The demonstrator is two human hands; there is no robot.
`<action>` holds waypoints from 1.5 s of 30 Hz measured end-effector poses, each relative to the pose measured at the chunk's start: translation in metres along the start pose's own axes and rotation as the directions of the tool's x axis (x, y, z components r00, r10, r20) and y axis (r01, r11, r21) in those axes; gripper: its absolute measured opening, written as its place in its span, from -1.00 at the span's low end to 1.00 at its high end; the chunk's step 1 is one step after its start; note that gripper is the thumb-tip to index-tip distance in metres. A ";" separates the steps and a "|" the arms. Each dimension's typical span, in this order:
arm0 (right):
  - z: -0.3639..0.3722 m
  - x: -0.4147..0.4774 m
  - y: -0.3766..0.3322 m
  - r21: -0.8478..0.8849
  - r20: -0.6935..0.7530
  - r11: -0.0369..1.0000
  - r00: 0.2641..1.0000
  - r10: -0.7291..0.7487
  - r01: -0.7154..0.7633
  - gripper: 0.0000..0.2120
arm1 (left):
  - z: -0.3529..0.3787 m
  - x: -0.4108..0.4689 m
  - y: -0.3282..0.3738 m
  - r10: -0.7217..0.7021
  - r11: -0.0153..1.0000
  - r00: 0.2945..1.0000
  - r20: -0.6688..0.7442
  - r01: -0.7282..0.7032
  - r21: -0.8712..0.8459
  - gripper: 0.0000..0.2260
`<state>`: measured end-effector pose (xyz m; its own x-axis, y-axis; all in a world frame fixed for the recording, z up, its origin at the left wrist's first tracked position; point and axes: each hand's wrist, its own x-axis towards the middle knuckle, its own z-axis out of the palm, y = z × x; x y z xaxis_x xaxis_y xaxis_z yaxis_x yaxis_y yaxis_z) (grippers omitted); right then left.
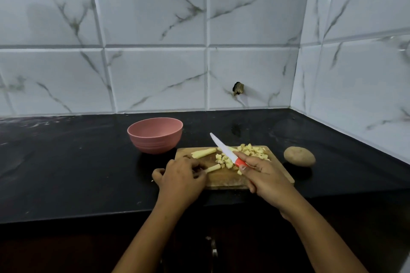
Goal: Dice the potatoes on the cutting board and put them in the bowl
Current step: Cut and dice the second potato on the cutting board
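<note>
A white marble-patterned tiled wall point(155, 17) fills the upper half of the view, meeting a second tiled wall at a corner on the right. Below it runs a black countertop point(66, 162).

A wooden cutting board point(224, 178) lies on the counter in front of the person. Just beyond its left corner stands a pink bowl point(153, 142). No potato shows in the part of its inside that can be seen.

2 bare forearms reach in from the bottom. The left hand point(182, 175) rests at the board's left edge, fingers curled and pinching the end of a peeled potato stick point(213, 168). The right hand point(266, 175) is over the board's right side, fingers wrapped round the red handle of a white-bladed knife point(224, 148). The blade slants away and to the left, its tip pointing toward the bowl.

1 whole, unpeeled potato point(299, 156) sits on the counter just right of the board.

A second, longer potato stick point(203, 153) lies near the board's far left edge. Small pale potato cubes point(253, 150) are heaped at the far right of the board, with a smaller scatter near the middle.

By the look of it, the task is partway done: much of 1 potato is diced, 2 sticks await cutting, the whole potato is untouched, and nothing seems to have gone into the bowl.
</note>
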<state>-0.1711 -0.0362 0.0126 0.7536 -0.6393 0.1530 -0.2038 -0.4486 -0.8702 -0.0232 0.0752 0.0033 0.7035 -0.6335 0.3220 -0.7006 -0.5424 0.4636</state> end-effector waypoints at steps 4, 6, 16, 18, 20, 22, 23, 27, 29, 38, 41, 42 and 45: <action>0.011 -0.015 -0.004 -0.400 -0.022 0.914 0.996 -0.088 0.072 -0.61 | 0.003 0.003 0.002 0.005 1.000 1.000 -0.013 -0.005 -0.008 -0.85; 0.015 -0.022 -0.007 -0.535 -0.093 0.843 0.989 -0.119 0.051 -0.59 | 0.005 0.004 0.001 0.007 1.000 0.999 -0.031 -0.008 -0.021 -0.86; 0.017 -0.039 -0.014 -0.674 -0.104 0.735 0.974 -0.202 0.080 -0.56 | 0.010 0.003 -0.004 0.049 0.999 0.994 -0.095 -0.049 0.000 -0.82; 0.023 -0.037 -0.016 -0.741 -0.078 0.667 0.978 -0.194 0.074 -0.51 | 0.011 0.003 -0.005 0.049 0.999 0.993 -0.107 -0.049 -0.001 -0.82; 0.027 -0.031 -0.018 -0.797 -0.047 0.600 0.982 -0.183 0.073 -0.47 | 0.011 0.002 -0.004 0.045 0.999 0.993 -0.110 -0.046 -0.006 -0.83; 0.029 -0.026 -0.018 -0.811 -0.054 0.583 0.984 -0.168 0.055 -0.46 | 0.011 0.002 -0.004 0.042 0.999 0.992 -0.121 -0.044 -0.011 -0.83; 0.028 -0.026 -0.015 -0.806 -0.069 0.590 0.983 -0.172 0.046 -0.46 | 0.011 0.001 -0.004 0.039 0.999 0.991 -0.129 -0.041 -0.013 -0.83; 0.023 -0.041 -0.011 -0.765 -0.083 0.640 0.975 -0.206 0.070 -0.49 | 0.011 0.001 -0.005 0.021 0.999 0.991 -0.130 -0.026 -0.033 -0.85; 0.027 -0.043 -0.014 -0.778 -0.034 0.624 0.985 -0.167 0.079 -0.45 | 0.011 0.001 -0.005 0.027 0.999 0.990 -0.135 -0.033 -0.041 -0.87; 0.021 -0.039 -0.016 -0.743 -0.060 0.661 0.975 -0.216 0.101 -0.49 | 0.009 -0.002 -0.009 0.022 0.993 0.990 -0.139 -0.038 -0.112 -0.88; 0.025 -0.044 -0.020 -0.749 0.015 0.656 0.992 -0.127 0.095 -0.45 | 0.010 -0.005 -0.009 0.015 0.983 0.977 -0.214 -0.054 -0.176 -0.92; 0.029 -0.043 -0.020 -0.764 0.032 0.638 0.994 -0.108 0.094 -0.43 | 0.010 -0.006 -0.009 0.011 0.980 0.973 -0.229 -0.056 -0.191 -0.93; 0.032 -0.034 -0.017 -0.788 0.017 0.608 0.990 -0.138 0.098 -0.45 | 0.009 -0.007 -0.008 -0.009 0.974 0.976 -0.216 -0.041 -0.225 -0.92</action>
<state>-0.1730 0.0132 0.0076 0.7851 -0.5605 0.2634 -0.5421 -0.8276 -0.1453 -0.0236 0.0790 -0.0104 0.7188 -0.4944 0.4887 -0.6841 -0.3782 0.6236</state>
